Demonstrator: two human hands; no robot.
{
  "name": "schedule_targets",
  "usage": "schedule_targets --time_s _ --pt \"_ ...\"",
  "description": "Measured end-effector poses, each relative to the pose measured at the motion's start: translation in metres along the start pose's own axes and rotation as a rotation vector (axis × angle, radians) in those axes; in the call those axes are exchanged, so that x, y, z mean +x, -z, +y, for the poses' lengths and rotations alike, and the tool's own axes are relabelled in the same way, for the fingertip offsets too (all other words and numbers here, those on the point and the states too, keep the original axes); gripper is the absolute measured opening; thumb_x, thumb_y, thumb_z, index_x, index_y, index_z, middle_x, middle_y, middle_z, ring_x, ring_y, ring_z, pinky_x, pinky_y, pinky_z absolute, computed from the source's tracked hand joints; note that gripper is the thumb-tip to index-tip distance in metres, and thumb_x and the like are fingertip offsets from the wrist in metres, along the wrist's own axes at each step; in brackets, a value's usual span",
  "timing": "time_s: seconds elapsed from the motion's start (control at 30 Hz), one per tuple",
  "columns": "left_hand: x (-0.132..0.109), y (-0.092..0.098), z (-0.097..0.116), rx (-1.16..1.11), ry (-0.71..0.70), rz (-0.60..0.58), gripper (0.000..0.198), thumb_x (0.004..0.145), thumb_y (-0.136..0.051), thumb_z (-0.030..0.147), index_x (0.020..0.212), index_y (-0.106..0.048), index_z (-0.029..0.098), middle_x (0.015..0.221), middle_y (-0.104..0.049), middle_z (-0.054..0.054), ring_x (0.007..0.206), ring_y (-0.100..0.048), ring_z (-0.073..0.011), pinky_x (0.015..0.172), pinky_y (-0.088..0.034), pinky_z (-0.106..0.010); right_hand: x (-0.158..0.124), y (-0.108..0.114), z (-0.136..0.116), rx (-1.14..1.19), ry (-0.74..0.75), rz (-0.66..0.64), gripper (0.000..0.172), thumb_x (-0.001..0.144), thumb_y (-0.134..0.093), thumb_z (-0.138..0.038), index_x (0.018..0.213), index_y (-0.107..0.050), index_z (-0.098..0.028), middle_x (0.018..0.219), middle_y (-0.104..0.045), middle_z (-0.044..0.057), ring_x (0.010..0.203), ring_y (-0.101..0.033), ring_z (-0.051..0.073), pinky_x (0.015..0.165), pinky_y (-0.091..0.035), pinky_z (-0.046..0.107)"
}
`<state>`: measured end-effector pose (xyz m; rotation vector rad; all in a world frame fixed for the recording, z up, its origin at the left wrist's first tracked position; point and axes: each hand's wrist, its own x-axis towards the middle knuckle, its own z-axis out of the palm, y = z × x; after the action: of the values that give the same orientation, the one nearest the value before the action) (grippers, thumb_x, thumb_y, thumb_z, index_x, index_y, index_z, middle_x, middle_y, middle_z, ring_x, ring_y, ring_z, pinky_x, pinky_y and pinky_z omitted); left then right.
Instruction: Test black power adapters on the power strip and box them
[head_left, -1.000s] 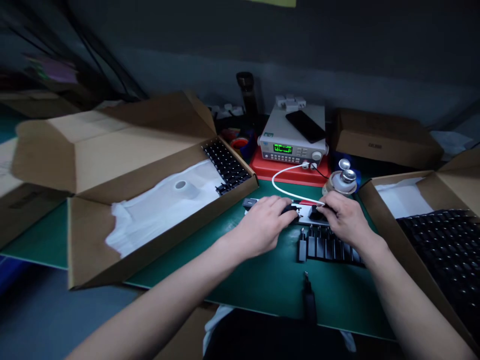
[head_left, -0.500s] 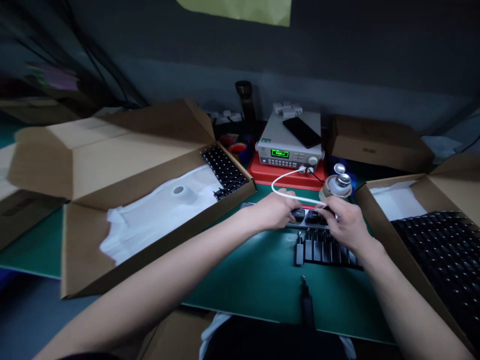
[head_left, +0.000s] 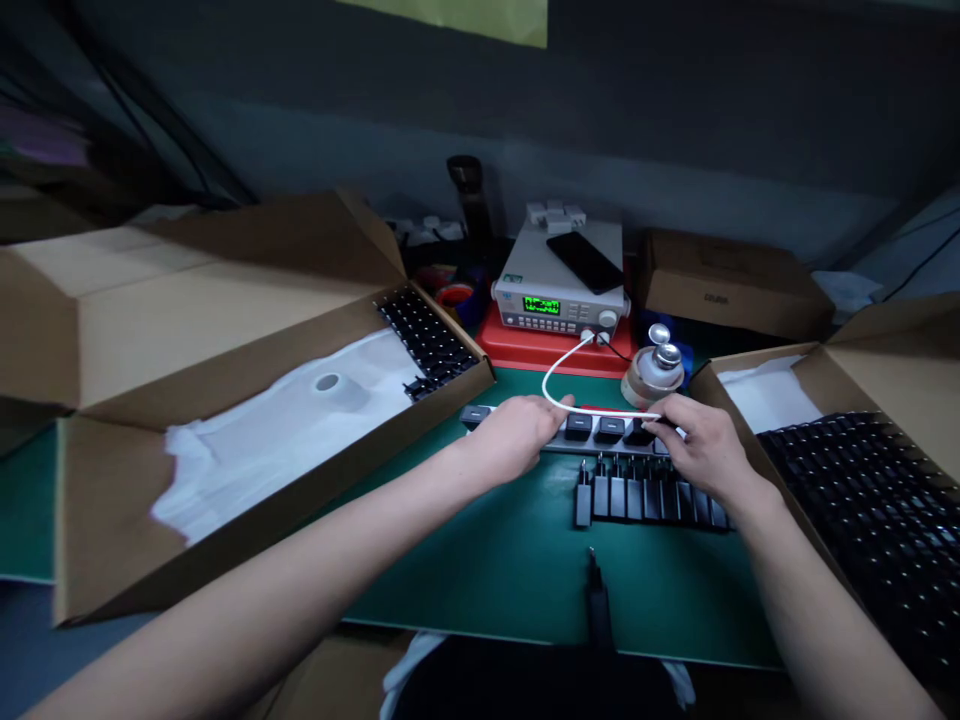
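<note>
A power strip (head_left: 553, 441) lies across the green table with several black adapters in it, one of them a black adapter (head_left: 578, 428) near the middle. My left hand (head_left: 517, 436) is over the strip's left part, fingers curled; what they hold, if anything, is hidden. My right hand (head_left: 694, 440) pinches the end of a white cable (head_left: 551, 385) at an adapter near the strip's right end. The cable runs to a tester (head_left: 559, 300) with a lit green display. A row of black adapters (head_left: 634, 498) lies in front of the strip.
Open cardboard boxes with black adapters stand at left (head_left: 262, 540) and right (head_left: 795, 365). A single black adapter (head_left: 598, 605) lies near the front edge. A pump bottle (head_left: 660, 370) sits behind my right hand; a phone (head_left: 585, 262) rests on the tester, beside a closed carton (head_left: 731, 285).
My left hand has moved left along the strip, and my right hand with the cable end has moved right to another adapter. The tester's display reads differently. The view has shifted slightly.
</note>
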<state>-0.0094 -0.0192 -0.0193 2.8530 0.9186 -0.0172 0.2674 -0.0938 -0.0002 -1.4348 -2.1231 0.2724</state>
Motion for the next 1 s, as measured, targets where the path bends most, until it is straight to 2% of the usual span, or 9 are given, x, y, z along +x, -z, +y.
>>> schedule_targets --time_s 0.17,0.33,0.47,0.53,0.63,0.7,0.8,0.9,1.0 --pt "-0.006 -0.014 -0.002 0.003 -0.022 0.086 0.076 0.076 -0.048 0.000 0.151 -0.034 0.008 0.132 -0.065 -0.018 0.118 -0.065 -0.0261 0.097 -0.056 -0.041 0.001 0.007 -0.006 0.141 -0.033 0.131 0.007 0.095 -0.056 -0.024 0.093 -0.062 -0.022 0.095 -0.069 0.005 0.090 -0.065 0.021 0.080 -0.052 0.034" --pt "-0.008 -0.012 0.000 0.003 -0.007 0.102 0.068 0.082 -0.052 0.005 0.149 -0.037 0.004 0.136 -0.062 -0.022 0.122 -0.063 -0.0284 0.100 -0.054 -0.044 0.005 0.001 -0.005 0.003 -0.102 -0.009 0.007 0.095 -0.057 -0.024 0.090 -0.061 -0.022 0.090 -0.068 0.003 0.081 -0.065 0.019 0.071 -0.049 0.032" --pt "0.005 0.003 0.020 -0.029 -0.017 0.136 0.055 0.091 -0.058 0.022 0.143 -0.045 0.008 0.140 -0.059 -0.021 0.124 -0.061 -0.0319 0.102 -0.050 -0.048 0.006 -0.004 -0.002 -0.189 -0.033 -0.043 0.015 0.096 -0.060 -0.031 0.085 -0.055 -0.021 0.085 -0.065 0.004 0.075 -0.062 0.019 0.065 -0.045 0.031" --pt "0.016 0.005 0.035 -0.055 -0.024 0.177 0.052 0.091 -0.062 0.027 0.139 -0.049 0.011 0.137 -0.062 -0.019 0.123 -0.061 -0.0320 0.101 -0.048 -0.047 0.005 -0.008 -0.001 -0.277 0.003 -0.049 0.021 0.096 -0.059 -0.037 0.083 -0.054 -0.021 0.080 -0.062 0.003 0.070 -0.060 0.019 0.061 -0.042 0.031" --pt "0.031 0.000 0.050 -0.070 -0.005 0.189 0.042 0.088 -0.066 0.026 0.127 -0.057 0.012 0.116 -0.070 -0.016 0.111 -0.065 -0.0304 0.093 -0.049 -0.044 0.004 -0.014 0.001 -0.310 0.059 -0.012 0.024 0.099 -0.055 -0.039 0.082 -0.054 -0.021 0.079 -0.061 0.003 0.068 -0.059 0.018 0.059 -0.040 0.031" --pt "0.037 -0.006 0.052 -0.072 0.022 0.197 0.032 0.086 -0.068 0.024 0.116 -0.061 0.014 0.105 -0.070 -0.012 0.103 -0.066 -0.0292 0.087 -0.049 -0.043 0.004 -0.016 0.003 -0.257 0.071 0.025 0.025 0.100 -0.054 -0.039 0.082 -0.054 -0.021 0.078 -0.061 0.003 0.068 -0.059 0.017 0.060 -0.042 0.030" --pt "0.038 -0.008 0.046 -0.119 0.016 0.245 0.020 0.083 -0.067 0.021 0.102 -0.063 0.016 0.102 -0.068 -0.008 0.100 -0.064 -0.0266 0.085 -0.048 -0.040 0.003 -0.012 0.008 -0.165 0.073 0.016 0.022 0.100 -0.054 -0.038 0.086 -0.057 -0.022 0.081 -0.063 0.002 0.072 -0.063 0.017 0.066 -0.046 0.029" --pt "0.036 0.000 0.044 -0.191 -0.079 0.275 0.018 0.085 -0.067 0.021 0.102 -0.063 0.017 0.106 -0.068 -0.007 0.103 -0.062 -0.0249 0.084 -0.046 -0.038 0.002 -0.005 0.014 -0.109 0.106 -0.047 0.015 0.100 -0.053 -0.035 0.096 -0.060 -0.023 0.093 -0.068 0.003 0.083 -0.068 0.018 0.073 -0.050 0.029" --pt "0.043 0.002 0.054 -0.245 -0.113 0.271 0.032 0.085 -0.070 0.026 0.112 -0.058 0.014 0.106 -0.068 -0.009 0.101 -0.063 -0.0250 0.080 -0.046 -0.037 0.001 -0.001 0.020 -0.113 0.096 -0.080 0.017 0.100 -0.050 -0.038 0.102 -0.062 -0.026 0.099 -0.070 0.002 0.086 -0.070 0.020 0.071 -0.052 0.030"
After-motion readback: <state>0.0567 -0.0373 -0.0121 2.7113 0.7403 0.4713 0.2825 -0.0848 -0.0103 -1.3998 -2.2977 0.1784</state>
